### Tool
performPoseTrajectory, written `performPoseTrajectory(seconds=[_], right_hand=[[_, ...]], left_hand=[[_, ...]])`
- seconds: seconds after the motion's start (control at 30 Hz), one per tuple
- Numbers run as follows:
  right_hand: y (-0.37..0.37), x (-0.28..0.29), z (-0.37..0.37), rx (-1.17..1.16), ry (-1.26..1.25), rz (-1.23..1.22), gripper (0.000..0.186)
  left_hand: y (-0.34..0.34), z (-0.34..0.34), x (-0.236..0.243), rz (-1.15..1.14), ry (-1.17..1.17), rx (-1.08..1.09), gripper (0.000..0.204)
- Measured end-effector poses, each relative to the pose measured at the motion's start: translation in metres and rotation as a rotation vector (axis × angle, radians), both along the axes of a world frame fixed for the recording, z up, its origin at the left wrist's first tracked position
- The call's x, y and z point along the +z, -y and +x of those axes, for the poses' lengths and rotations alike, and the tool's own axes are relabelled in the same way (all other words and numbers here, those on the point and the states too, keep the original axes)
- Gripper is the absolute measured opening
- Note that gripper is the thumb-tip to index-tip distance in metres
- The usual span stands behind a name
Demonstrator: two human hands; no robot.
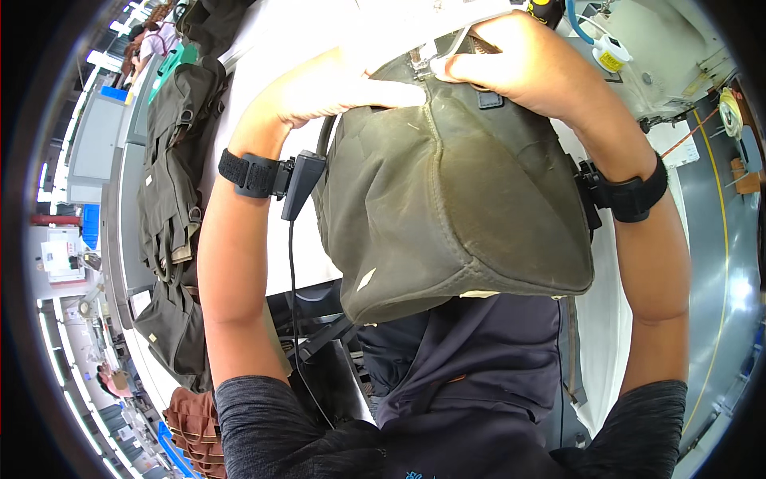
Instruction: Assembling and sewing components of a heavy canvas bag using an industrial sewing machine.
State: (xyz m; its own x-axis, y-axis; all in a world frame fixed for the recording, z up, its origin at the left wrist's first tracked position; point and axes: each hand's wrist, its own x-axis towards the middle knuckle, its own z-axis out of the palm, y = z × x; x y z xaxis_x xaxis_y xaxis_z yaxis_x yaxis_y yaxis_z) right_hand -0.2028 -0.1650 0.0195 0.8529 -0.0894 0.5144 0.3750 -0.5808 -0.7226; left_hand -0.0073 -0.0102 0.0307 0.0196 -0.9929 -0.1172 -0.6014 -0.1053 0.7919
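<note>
An olive-green canvas bag (447,199) hangs over the near edge of the white work surface, its long middle seam running down toward me. At the bag's top, my left hand (343,89) grips it, with the thumb stretched over the cloth toward the seam. Glare and the machine hide its other fingers. My right hand (511,60) holds the bag's top on the other side, its thumb tip close beside the metal presser foot (421,64) of a sewing machine. A dark zip and a small black tab (490,99) lie under the right hand.
More olive canvas bags (169,180) lie along the table at the left. Brown stacked pieces (194,431) sit at the lower left. A black cable (294,295) hangs from my left wrist strap. At the upper right is an oil bottle (611,54) with a blue tube.
</note>
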Motion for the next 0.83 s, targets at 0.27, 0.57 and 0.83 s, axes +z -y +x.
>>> performPoseTrajectory(seconds=[0.27,0.57,0.83], right_hand=[[-0.010,0.017,-0.013,-0.139,-0.189,0.019,0.024],[-0.012,0.003,-0.007,-0.237,-0.141,-0.093,0.026],[-0.004,0.007,-0.010,-0.326,-0.362,-0.126,0.028]], left_hand=[[0.004,0.010,-0.010,-0.233,0.227,0.004,0.061],[-0.004,-0.010,0.004,-0.166,-0.004,0.083,0.067],[-0.001,0.005,-0.002,-0.069,0.007,-0.029,0.072]])
